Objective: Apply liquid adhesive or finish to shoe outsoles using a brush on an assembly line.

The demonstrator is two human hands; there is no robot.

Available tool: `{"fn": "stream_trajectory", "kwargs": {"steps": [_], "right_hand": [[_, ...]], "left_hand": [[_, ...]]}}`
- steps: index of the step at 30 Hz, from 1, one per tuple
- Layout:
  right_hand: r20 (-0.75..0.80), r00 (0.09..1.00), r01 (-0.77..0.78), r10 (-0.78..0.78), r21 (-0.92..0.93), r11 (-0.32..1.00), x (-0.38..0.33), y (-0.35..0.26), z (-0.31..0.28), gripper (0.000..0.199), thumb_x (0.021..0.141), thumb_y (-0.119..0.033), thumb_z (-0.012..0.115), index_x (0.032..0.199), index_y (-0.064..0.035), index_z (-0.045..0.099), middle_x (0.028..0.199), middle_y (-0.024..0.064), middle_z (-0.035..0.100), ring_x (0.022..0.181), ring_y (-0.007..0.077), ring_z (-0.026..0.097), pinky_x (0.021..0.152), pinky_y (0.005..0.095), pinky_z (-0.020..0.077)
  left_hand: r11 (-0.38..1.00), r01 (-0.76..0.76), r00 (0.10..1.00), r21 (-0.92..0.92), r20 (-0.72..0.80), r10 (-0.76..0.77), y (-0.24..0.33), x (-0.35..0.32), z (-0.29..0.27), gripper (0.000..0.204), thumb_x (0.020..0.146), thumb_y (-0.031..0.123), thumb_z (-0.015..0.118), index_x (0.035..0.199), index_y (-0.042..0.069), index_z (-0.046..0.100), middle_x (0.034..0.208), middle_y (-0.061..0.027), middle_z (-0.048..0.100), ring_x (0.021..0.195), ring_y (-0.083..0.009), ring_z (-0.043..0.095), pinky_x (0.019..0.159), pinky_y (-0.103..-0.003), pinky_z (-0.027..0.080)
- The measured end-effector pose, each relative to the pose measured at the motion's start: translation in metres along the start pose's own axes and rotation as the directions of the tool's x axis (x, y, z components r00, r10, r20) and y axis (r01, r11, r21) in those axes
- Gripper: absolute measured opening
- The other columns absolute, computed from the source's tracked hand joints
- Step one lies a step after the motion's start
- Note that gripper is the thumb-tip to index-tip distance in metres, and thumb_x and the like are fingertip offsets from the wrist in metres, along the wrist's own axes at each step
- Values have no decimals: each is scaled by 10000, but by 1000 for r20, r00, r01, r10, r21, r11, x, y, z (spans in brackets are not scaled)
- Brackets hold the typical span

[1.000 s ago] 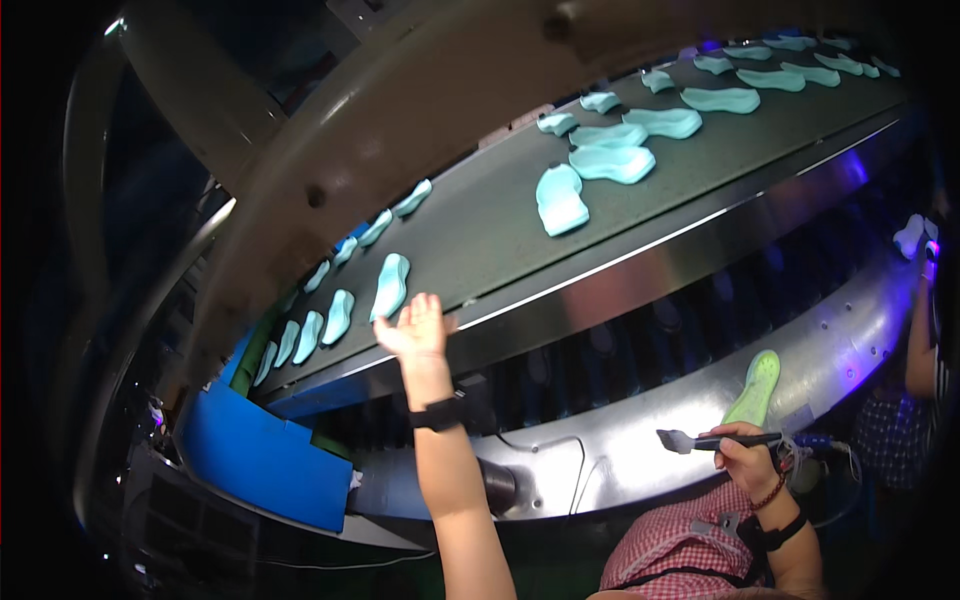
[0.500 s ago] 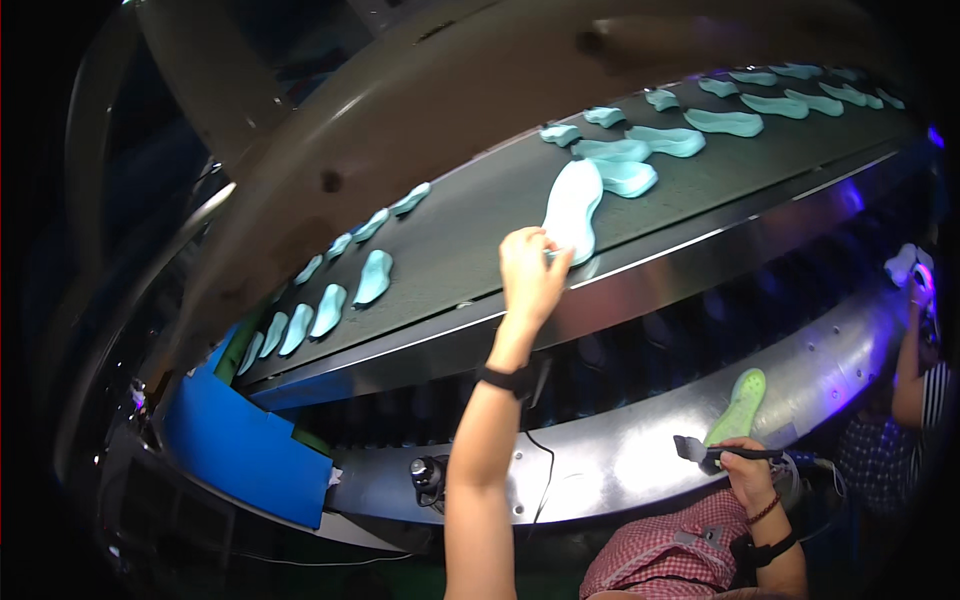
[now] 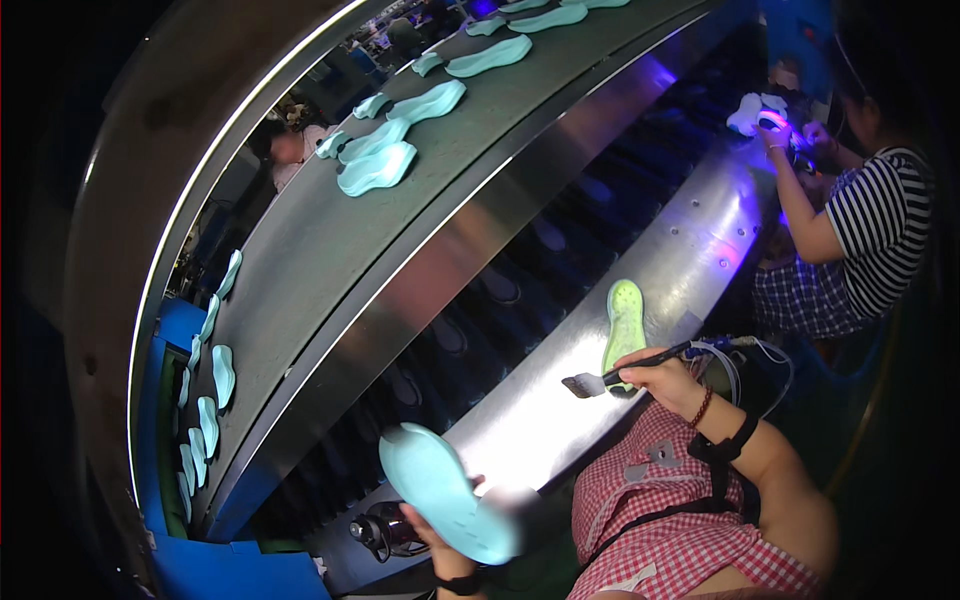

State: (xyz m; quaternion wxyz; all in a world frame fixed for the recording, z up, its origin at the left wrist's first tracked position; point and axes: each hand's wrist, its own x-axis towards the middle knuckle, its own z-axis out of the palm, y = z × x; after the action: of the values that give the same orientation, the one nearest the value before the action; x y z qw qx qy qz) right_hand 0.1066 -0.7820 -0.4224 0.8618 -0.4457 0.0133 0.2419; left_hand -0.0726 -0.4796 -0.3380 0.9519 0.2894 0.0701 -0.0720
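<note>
At the lower middle, my left hand grips a pale blue shoe sole from below, fingers round its edge, tilted above the bench. One end of that sole is blurred. My right hand is closed round the dark handle of a flat brush, whose bristles point left. Beneath this hand and brush, a yellow-green shoe sole lies on the metal bench, its near end partly hidden. Whether the hand touches the green sole I cannot tell.
A dark conveyor belt carries several pale blue soles beyond the bench. A dark bottle stands near my left hand. Cables hang by my right wrist. A co-worker handles a shoe under purple light at right.
My left hand has brought the blue sole off the belt and down toward me. The view has turned right. My right hand still holds the brush by the green sole.
</note>
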Motion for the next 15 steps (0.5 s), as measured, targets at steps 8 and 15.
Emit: {"fn": "stream_trajectory", "kwargs": {"steps": [8, 15], "right_hand": [[171, 982, -49, 78, -166, 985, -1, 11, 36, 193, 723, -21, 647, 908, 32, 634, 813, 74, 632, 730, 109, 573, 685, 215, 451], [343, 939, 217, -34, -510, 832, 14, 9, 73, 225, 735, -116, 656, 932, -8, 639, 855, 116, 641, 792, 156, 606, 733, 252, 481]], "left_hand": [[981, -28, 985, -193, -175, -7, -107, 73, -22, 934, 701, 791, 239, 1328, 104, 319, 1227, -189, 459, 1116, -422, 420, 959, -572, 280], [968, -121, 989, -220, -113, 97, -128, 96, 10, 708, 816, 643, 220, 1254, 117, 399, 1197, -127, 477, 1089, -314, 465, 952, -482, 337]]}}
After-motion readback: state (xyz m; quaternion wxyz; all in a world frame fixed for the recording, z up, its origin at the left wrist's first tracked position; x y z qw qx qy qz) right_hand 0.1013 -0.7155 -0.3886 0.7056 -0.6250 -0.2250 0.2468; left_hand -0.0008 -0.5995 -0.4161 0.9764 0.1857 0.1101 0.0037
